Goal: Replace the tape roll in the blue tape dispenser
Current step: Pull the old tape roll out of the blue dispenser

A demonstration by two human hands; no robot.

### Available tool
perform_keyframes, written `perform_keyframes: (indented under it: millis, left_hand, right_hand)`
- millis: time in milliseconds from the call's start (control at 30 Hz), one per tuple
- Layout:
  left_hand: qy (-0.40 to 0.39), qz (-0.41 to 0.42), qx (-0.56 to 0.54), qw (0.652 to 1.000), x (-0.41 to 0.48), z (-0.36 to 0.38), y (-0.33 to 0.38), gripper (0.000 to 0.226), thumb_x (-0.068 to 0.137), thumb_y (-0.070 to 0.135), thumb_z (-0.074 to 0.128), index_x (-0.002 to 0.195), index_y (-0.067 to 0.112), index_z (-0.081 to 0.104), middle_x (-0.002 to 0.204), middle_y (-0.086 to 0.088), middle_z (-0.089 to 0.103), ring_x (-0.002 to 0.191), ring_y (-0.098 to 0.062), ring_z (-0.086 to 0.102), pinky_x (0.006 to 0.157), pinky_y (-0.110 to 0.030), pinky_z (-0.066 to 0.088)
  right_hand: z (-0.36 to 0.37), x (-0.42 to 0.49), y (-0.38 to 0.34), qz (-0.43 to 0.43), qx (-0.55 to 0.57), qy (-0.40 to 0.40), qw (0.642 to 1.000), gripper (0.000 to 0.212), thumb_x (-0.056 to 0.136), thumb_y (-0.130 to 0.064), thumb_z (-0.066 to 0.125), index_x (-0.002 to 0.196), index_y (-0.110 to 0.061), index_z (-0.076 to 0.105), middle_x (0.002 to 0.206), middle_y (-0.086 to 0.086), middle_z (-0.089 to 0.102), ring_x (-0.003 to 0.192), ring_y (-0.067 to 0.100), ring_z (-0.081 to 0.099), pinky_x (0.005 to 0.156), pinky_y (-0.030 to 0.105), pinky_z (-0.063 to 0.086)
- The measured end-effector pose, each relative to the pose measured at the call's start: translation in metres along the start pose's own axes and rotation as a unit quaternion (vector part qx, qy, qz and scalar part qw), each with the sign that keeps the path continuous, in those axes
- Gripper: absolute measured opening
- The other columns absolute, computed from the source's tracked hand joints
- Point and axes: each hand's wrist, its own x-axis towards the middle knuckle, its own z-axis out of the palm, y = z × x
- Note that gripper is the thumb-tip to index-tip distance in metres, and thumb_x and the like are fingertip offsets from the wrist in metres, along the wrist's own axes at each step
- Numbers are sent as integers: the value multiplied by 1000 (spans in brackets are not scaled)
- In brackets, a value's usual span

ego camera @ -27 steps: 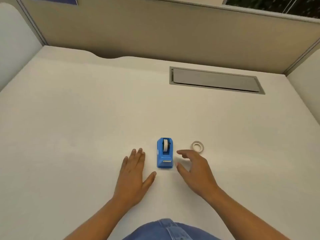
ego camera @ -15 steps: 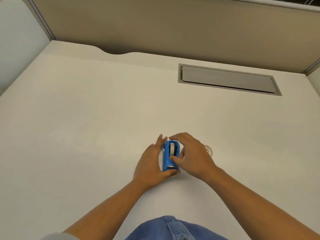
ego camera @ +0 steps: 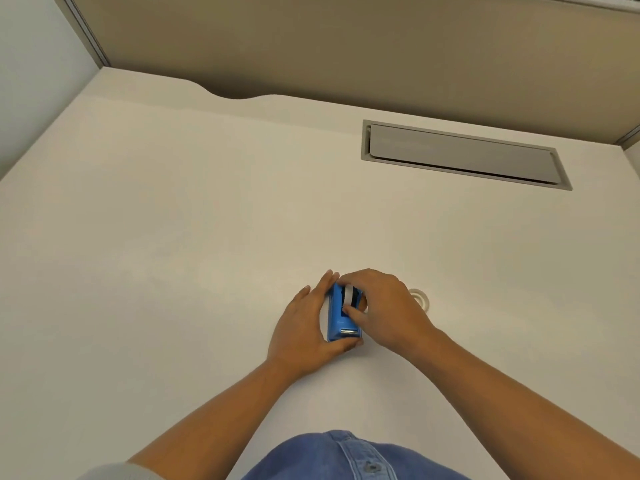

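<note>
The blue tape dispenser (ego camera: 337, 318) stands on the white desk (ego camera: 173, 237), its metal cutter facing me. My left hand (ego camera: 300, 323) wraps its left side and front, gripping it. My right hand (ego camera: 384, 306) comes over from the right, thumb and fingers pinching the white tape roll (ego camera: 349, 294) seated in the dispenser. A second, loose tape roll (ego camera: 420, 296) lies flat on the desk just right of my right hand, partly hidden behind it.
A grey cable hatch (ego camera: 460, 155) is set into the desk at the back right. Beige partition walls (ego camera: 346, 46) close off the far edge. My blue denim shirt (ego camera: 346, 459) shows at the bottom.
Both hands moved in from the desk onto the dispenser. The left hand took hold of its body and the right hand's fingers closed on the roll inside it.
</note>
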Motion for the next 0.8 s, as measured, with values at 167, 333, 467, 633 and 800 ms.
perform_keyframes:
  millis: [167, 333, 467, 633, 800]
  left_hand:
    - [-8, -7, 16, 1000, 1, 1, 0, 103, 69, 62, 73, 146, 42, 8, 151, 17, 37, 129, 14, 27, 114, -13, 12]
    - [-4, -10, 17, 1000, -1, 0, 3, 96, 69, 65, 70, 147, 36, 22, 142, 24, 42, 127, 13, 32, 112, -6, 5]
    - [9, -18, 13, 1000, -1, -2, 5, 92, 67, 62, 71, 144, 37, 27, 142, 19, 49, 128, 3, 41, 112, -10, 10]
    - [23, -19, 4, 1000, -3, -2, 10, 88, 66, 58, 74, 140, 38, 32, 135, 20, 53, 120, 2, 45, 113, -27, 32]
    - [21, -16, 1, 1000, -2, -3, 11, 84, 66, 54, 74, 138, 35, 36, 126, 21, 56, 103, 10, 43, 109, -33, 40]
  right_hand:
    - [-9, 5, -6, -16, -31, -23, 999, 32, 79, -17, 69, 109, -26, 65, 100, -3, 66, 86, 14, 58, 79, 29, 49]
    - [-14, 12, -9, -21, -61, -42, 997, 25, 76, -16, 67, 99, -25, 63, 96, -6, 62, 79, 11, 53, 71, 25, 47]
    - [-17, 13, -13, -23, -75, -62, 995, 23, 75, -15, 65, 95, -24, 62, 93, -5, 61, 76, 12, 52, 68, 24, 43]
    - [-21, 14, -16, -19, -84, -75, 993, 26, 73, -15, 65, 97, -24, 62, 93, -4, 61, 82, 16, 55, 65, 23, 39]
    - [-23, 13, -17, -17, -83, -76, 994, 28, 73, -14, 65, 99, -23, 64, 93, -4, 63, 84, 16, 55, 65, 23, 38]
